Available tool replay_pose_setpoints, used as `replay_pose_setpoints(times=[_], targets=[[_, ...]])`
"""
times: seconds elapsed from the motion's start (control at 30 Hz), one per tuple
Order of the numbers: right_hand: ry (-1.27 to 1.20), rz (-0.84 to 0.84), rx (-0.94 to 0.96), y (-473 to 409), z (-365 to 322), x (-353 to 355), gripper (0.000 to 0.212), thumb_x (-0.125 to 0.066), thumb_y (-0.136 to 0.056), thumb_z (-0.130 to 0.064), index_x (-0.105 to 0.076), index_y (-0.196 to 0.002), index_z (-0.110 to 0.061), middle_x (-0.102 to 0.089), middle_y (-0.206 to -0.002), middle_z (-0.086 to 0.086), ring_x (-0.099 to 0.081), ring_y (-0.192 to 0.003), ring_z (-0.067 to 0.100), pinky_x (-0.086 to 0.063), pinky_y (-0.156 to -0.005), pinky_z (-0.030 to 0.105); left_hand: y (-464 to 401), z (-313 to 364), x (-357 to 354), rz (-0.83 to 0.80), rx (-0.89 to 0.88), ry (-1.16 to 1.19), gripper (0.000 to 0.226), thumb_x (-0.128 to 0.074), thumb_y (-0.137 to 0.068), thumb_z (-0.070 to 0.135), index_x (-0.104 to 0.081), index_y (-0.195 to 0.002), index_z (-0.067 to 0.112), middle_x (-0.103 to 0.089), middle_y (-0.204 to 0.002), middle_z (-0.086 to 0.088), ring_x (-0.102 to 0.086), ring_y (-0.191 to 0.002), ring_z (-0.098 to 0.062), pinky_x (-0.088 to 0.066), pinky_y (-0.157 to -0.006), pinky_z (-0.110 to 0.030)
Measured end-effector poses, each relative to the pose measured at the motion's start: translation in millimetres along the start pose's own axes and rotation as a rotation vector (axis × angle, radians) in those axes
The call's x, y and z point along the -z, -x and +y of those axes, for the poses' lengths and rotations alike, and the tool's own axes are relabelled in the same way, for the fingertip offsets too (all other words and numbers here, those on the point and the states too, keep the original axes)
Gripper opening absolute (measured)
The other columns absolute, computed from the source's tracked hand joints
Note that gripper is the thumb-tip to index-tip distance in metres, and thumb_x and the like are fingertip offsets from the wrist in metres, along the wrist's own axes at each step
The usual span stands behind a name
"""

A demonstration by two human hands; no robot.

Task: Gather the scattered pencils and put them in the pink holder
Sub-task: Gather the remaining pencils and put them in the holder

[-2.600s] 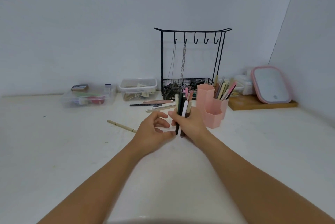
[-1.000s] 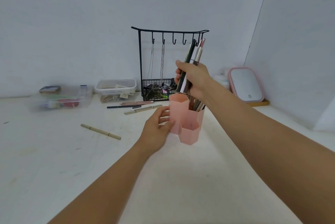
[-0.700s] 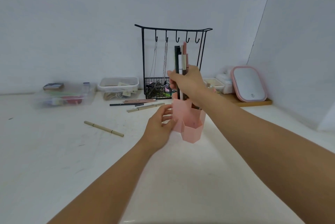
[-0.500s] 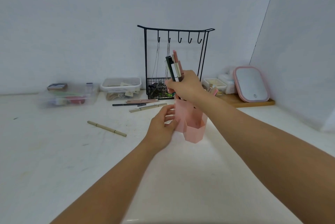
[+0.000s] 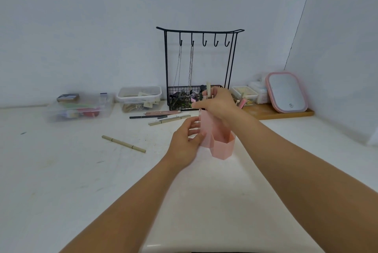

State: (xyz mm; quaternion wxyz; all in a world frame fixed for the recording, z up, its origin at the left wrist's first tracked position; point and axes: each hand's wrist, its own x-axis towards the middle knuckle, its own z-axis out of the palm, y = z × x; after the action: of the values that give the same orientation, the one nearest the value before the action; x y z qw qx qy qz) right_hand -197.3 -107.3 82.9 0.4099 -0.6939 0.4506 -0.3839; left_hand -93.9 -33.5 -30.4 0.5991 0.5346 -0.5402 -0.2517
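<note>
The pink holder [image 5: 222, 146], made of hexagonal cups, stands on the white table mid-frame. My left hand [image 5: 185, 144] presses its fingers against the holder's left side. My right hand [image 5: 217, 104] sits just above the tall cup, closed around a bundle of pencils [image 5: 207, 92] whose lower ends are inside that cup; only their tops show above my fingers. A beige pencil [image 5: 123, 143] lies alone to the left. Several more pencils [image 5: 161, 115] lie in a loose group behind, near the rack.
A black wire jewellery rack [image 5: 199, 68] stands right behind the holder. Clear plastic boxes [image 5: 78, 107] [image 5: 139, 95] line the back wall to the left. A pink mirror [image 5: 286, 92] on a wooden board [image 5: 272, 112] is at the back right, by the side wall.
My right hand has lowered the bundle of pencils down into the holder's tall cup. My left hand has stayed on the holder's side.
</note>
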Motion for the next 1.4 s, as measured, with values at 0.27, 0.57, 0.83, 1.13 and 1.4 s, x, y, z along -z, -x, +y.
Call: replay_pose_setpoints(times=[0.27, 0.57, 0.83, 1.13, 1.4], targets=[[0.048, 0.151, 0.397, 26.4, 10.0, 7.1, 0.084, -0.087, -0.074, -0.021, -0.043, -0.145, -0.018, -0.058, -0.131, -0.008, -0.054, -0.121, 0.007, -0.042, -0.104, 0.014, 0.0, 0.9, 0.6, -0.004, -0.007, -0.001, 0.033, -0.063, -0.099, 0.014, -0.058, -0.132, 0.019, -0.070, -0.120, 0.004, -0.066, -0.108, -0.007, -0.051, -0.080, -0.012], [0.799, 0.024, 0.539, 82.5, 61.2, 10.4, 0.006, -0.066, -0.087, -0.026, -0.071, -0.090, -0.023, -0.059, -0.089, -0.008, -0.060, -0.088, 0.019, -0.045, -0.066, 0.032, -0.1, -1.6, -0.6, 0.106, 0.032, -0.107, 0.031, -0.072, -0.092, 0.015, -0.061, -0.122, 0.015, -0.069, -0.104, -0.002, -0.065, -0.086, -0.013, -0.048, -0.068, -0.011], [0.847, 0.069, 0.493, 36.4, 68.7, 5.0, 0.008, -0.063, -0.089, -0.011, -0.071, -0.087, -0.010, -0.057, -0.093, 0.002, -0.060, -0.085, 0.026, -0.050, -0.066, 0.038, 0.2, 12.3, 22.4, 0.077, 0.126, -0.105, 0.017, -0.072, -0.092, 0.017, -0.066, -0.104, 0.026, -0.069, -0.097, -0.003, -0.062, -0.080, -0.016, -0.057, -0.079, -0.042], [0.633, -0.323, 0.459, 20.6, 45.9, -88.7, 0.050, -0.058, -0.094, -0.021, -0.048, -0.143, -0.021, -0.050, -0.147, 0.003, -0.045, -0.134, 0.022, -0.040, -0.109, 0.037, -7.4, 3.0, 154.7, 0.413, -0.016, -0.546, 0.011, -0.071, -0.089, 0.013, -0.068, -0.093, 0.023, -0.067, -0.079, 0.007, -0.058, -0.065, -0.009, -0.043, -0.065, -0.020], [0.854, -0.397, 0.363, -62.6, 38.0, -133.0, 0.048, -0.052, -0.091, -0.010, -0.047, -0.139, -0.008, -0.048, -0.142, 0.012, -0.042, -0.133, 0.033, -0.042, -0.108, 0.045, 11.9, -23.6, 195.8, 0.415, -0.062, -0.629, 0.020, -0.069, -0.085, 0.009, -0.067, -0.093, 0.027, -0.060, -0.069, 0.003, -0.050, -0.058, -0.011, -0.042, -0.062, -0.026]])
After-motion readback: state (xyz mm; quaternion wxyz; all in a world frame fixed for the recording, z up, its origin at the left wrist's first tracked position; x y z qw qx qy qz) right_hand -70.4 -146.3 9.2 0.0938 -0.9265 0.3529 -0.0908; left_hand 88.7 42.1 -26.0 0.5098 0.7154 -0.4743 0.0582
